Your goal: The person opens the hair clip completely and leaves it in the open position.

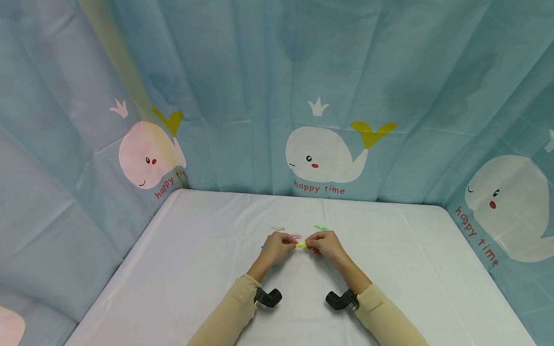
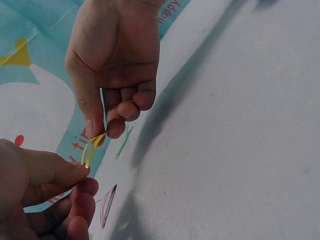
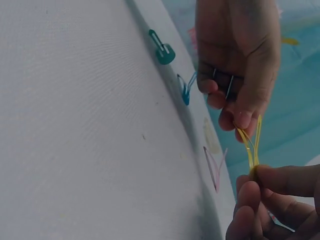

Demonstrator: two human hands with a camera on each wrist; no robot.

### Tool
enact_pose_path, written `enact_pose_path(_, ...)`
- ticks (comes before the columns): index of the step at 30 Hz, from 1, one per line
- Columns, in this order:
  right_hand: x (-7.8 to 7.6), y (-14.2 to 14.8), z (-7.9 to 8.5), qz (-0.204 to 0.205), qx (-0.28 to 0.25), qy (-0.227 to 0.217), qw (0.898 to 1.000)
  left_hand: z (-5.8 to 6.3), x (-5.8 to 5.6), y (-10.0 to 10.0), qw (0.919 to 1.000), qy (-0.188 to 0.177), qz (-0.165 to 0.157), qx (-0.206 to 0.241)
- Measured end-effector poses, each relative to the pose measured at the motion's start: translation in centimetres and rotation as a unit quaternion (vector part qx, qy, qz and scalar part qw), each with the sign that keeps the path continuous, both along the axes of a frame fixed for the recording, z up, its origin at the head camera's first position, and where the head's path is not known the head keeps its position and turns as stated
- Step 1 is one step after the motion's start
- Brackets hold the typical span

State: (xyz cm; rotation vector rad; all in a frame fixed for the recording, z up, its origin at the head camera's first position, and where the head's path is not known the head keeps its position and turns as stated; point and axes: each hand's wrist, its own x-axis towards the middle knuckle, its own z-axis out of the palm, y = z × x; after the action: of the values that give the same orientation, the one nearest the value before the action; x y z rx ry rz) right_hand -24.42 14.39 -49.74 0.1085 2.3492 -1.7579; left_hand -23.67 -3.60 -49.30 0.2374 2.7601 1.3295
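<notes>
Between both hands is a yellow snap hair clip (image 1: 300, 245), its two arms spread apart in the right wrist view (image 3: 257, 142). My left hand (image 1: 275, 249) pinches one end between thumb and index finger. The other end is pinched by my right hand (image 1: 325, 245) in the same way. In the right wrist view, the left hand (image 3: 240, 55) is at the top and the right hand (image 3: 280, 200) at lower right. Just beyond the hands lie a pink clip (image 1: 295, 236), a green clip (image 1: 321, 228) and a pale beige clip (image 1: 278, 228).
A blue clip (image 3: 186, 91) and a teal clip with a rounded piece (image 3: 162, 49) lie on the left hand's side. White cloth covers the table (image 1: 182, 259). A blue whale-print curtain (image 1: 242, 96) stands behind it. Each wrist carries a black camera (image 1: 269, 298).
</notes>
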Motion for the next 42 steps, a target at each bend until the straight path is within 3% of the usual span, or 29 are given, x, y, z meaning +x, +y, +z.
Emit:
enact_pose_path(8, -0.1, -0.7, -0.6, 0.013, 0.065, 0.013, 0.998, -0.2, 0.3, 0.0, 0.9955, 0.025, -0.015, -0.090)
enact_pose_path(18, 0.2, -1.4, -0.3, 0.037, 0.146, 0.030, 0.988, 0.0, 0.8, -0.1, 0.9896, 0.036, -0.027, -0.137)
enact_pose_path(29, 0.5, -1.6, 0.0, 0.063, 0.175, 0.052, 0.981, 0.0, 1.0, 0.1, 0.9836, 0.048, -0.028, -0.172)
enact_pose_path(36, 0.6, -1.6, -0.1, 0.062, 0.178, 0.057, 0.980, 0.1, 1.1, 0.0, 0.9846, 0.047, -0.034, -0.165)
enact_pose_path(42, 0.3, -1.2, 0.1, 0.059, 0.176, 0.054, 0.981, 0.3, 1.0, 0.0, 0.9839, 0.074, -0.032, -0.159)
